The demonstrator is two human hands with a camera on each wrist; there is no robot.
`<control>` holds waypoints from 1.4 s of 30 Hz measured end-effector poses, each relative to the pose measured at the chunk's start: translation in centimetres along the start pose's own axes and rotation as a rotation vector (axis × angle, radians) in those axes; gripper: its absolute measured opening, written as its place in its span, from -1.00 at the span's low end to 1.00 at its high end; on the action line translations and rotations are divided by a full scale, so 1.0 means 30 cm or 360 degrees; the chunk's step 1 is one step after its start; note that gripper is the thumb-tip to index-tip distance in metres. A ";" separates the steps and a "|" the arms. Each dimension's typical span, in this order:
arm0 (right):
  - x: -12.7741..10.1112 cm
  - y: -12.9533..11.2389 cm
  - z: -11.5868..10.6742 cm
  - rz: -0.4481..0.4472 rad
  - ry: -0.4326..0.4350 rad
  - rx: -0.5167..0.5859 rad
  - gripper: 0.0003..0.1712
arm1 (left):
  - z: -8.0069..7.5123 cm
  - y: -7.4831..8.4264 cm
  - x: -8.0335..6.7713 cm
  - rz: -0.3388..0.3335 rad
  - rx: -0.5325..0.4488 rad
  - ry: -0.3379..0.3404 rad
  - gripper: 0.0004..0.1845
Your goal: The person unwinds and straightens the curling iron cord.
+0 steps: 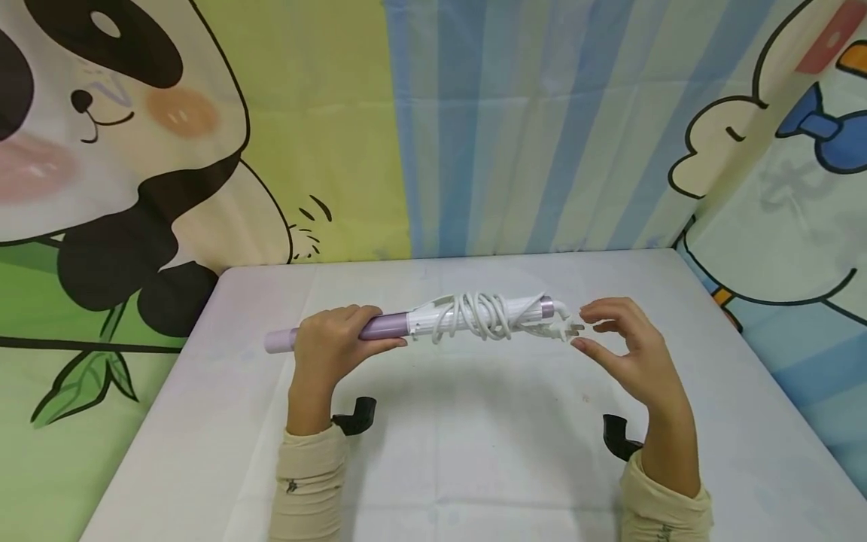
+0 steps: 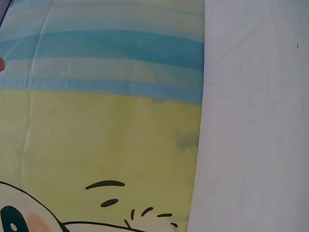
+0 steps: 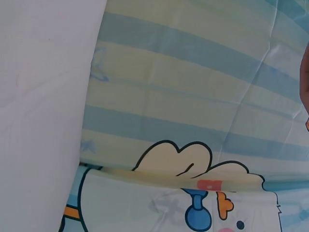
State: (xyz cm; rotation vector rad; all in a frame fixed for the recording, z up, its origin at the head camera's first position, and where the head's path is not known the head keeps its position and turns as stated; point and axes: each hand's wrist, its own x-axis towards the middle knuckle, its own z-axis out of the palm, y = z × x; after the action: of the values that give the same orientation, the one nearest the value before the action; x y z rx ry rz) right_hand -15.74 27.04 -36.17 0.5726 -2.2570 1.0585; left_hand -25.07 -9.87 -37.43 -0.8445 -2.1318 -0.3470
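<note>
A hair curling iron [image 1: 387, 326] with a purple barrel and white handle is held level above the table in the head view. Its white power cord [image 1: 482, 316] is wound in several loops around the handle. My left hand [image 1: 328, 342] grips the barrel near its pale tip, thumb pointing along it. At the cord end, the plug [image 1: 564, 329] sits with its prongs facing my right hand [image 1: 630, 350]. That hand's thumb and fingers are spread apart on either side of the prongs, fingertips right by them. Each wrist view catches only a sliver of hand at its edge.
A white-covered table [image 1: 460, 452] lies beneath both hands. Behind it hangs a cartoon-printed cloth [image 1: 339, 150] with a panda and blue stripes. Black curved mounts [image 1: 357, 416] stick out from both wrists.
</note>
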 end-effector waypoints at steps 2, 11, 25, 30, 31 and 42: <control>0.001 0.003 0.002 -0.0055 0.0080 0.0026 -0.61 | 0.000 -0.001 0.000 -0.0005 0.0002 0.0000 -0.48; 0.013 0.013 0.027 -0.0292 0.0231 0.0130 -0.68 | -0.001 -0.002 0.002 -0.0020 0.0003 0.0006 -0.48; 0.025 -0.022 0.083 -0.0135 0.0215 -0.0138 -0.70 | 0.005 0.009 0.009 -0.0019 0.0058 -0.0001 -0.46; 0.033 -0.017 0.108 -0.0152 0.0311 -0.0176 -0.73 | 0.007 0.014 0.009 -0.0030 0.0072 -0.0005 -0.45; 0.035 -0.016 0.113 -0.0144 0.0332 -0.0173 -0.75 | 0.008 0.015 0.009 -0.0033 0.0071 -0.0007 -0.45; 0.035 -0.024 0.142 0.0099 0.0540 -0.0231 -0.88 | 0.004 0.028 0.015 -0.0049 0.0106 0.0001 -0.42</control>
State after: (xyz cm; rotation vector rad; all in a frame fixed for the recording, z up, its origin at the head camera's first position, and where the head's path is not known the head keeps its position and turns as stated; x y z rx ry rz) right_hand -17.45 23.10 -37.30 0.2422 -2.0401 0.9326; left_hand -24.76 -8.99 -37.20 -0.7738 -2.1456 -0.2906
